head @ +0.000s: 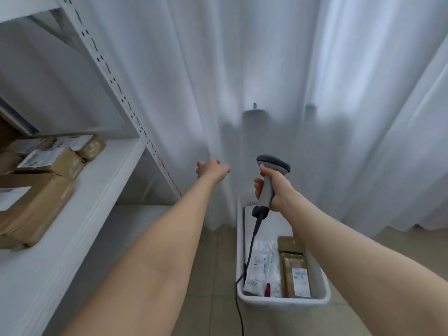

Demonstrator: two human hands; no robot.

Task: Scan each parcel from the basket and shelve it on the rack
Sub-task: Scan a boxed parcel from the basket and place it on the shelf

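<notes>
The white basket (283,300) sits on the floor, a brown parcel (294,270) and a white parcel (260,265) side by side inside. Of the two hands, the right hand (276,190) grips the scanner (274,163) above the basket's far end. The left hand (212,169), up and left of the basket, is curled with nothing visible in it. The rack (80,214), farther left, carries shelved parcels (36,204).

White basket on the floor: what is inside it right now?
A white mailer, a brown labelled parcel and another brown parcel behind it. The right forearm and scanner cover part of the basket; anything beneath the parcels is hidden.
</notes>
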